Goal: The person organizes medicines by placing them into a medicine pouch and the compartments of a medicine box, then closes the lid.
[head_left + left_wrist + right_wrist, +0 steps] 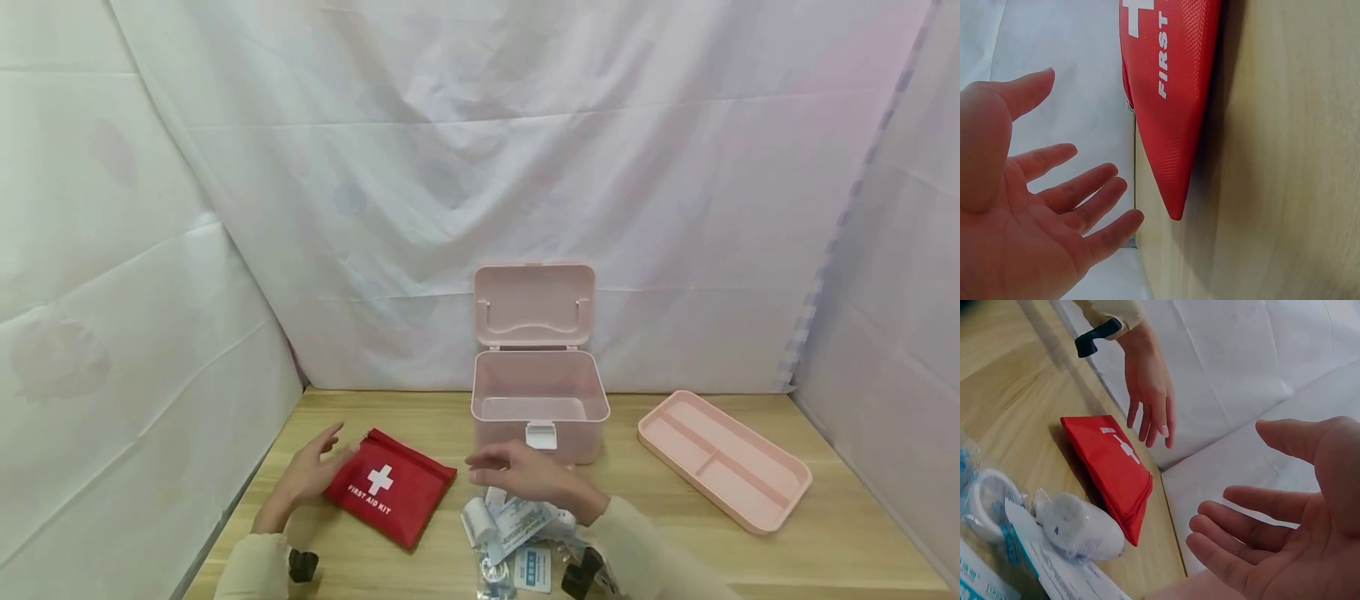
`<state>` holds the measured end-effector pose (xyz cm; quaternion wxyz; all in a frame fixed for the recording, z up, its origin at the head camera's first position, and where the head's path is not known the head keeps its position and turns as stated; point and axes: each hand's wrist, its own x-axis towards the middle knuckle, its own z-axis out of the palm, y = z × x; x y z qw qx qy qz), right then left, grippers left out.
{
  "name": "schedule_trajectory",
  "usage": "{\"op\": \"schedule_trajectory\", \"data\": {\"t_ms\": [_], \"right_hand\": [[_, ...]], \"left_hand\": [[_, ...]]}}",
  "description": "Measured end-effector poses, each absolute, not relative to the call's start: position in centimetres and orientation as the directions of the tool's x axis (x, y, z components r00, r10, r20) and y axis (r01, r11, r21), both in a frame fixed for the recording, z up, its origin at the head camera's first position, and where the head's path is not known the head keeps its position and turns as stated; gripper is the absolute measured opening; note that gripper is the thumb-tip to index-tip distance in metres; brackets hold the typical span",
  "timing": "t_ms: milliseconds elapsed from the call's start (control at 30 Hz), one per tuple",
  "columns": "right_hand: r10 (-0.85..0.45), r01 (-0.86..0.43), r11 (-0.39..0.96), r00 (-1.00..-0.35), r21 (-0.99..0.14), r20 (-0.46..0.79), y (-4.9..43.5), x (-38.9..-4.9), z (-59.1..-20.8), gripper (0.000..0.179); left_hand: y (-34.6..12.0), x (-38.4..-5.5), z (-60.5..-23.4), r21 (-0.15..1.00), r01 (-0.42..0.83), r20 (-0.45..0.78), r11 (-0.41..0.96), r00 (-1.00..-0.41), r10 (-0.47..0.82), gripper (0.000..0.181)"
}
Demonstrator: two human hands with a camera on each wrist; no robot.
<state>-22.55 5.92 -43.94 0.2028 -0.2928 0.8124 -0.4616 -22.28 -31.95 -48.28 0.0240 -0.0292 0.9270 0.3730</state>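
A red first aid pouch [401, 500] with a white cross and lettering lies on the wooden table. My left hand [309, 468] hovers by its left edge, fingers spread and holding nothing; the left wrist view shows the palm beside the pouch's corner [1175, 194]. To the right of the pouch, my right hand [525, 477] is raised over a pile of wrapped supplies, its fingers extended and free. In that pile are a white bandage roll [478, 523], printed packets [521, 525] and a clear bag holding a white ring-shaped roll [493, 571]. The right hand and sleeve partly hide the pile.
Behind the pile stands a pink box [540, 408] with its lid [534, 304] raised and a white latch [541, 435] in front. A pink divided tray [723, 460] lies to its right. White cloth [420, 208] hangs around the table.
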Motion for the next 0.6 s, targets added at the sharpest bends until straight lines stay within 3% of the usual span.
{"op": "schedule_trajectory", "data": {"t_ms": [233,600], "right_hand": [[-0.618,-0.197,0.367,-0.782,-0.909,-0.08,3.9,-23.3,-45.4,0.044],[-0.525,-0.094,0.431,-0.835,-0.897,-0.164,2.1,-24.4,-47.4,0.061]], "left_hand": [[-32.5,-22.4,-48.7,0.709,-0.097,-0.091,0.699,-0.995,-0.046,0.071],[-32.8,-22.8,-49.2,0.744,-0.17,-0.183,0.646,-0.982,-0.047,0.074]]}}
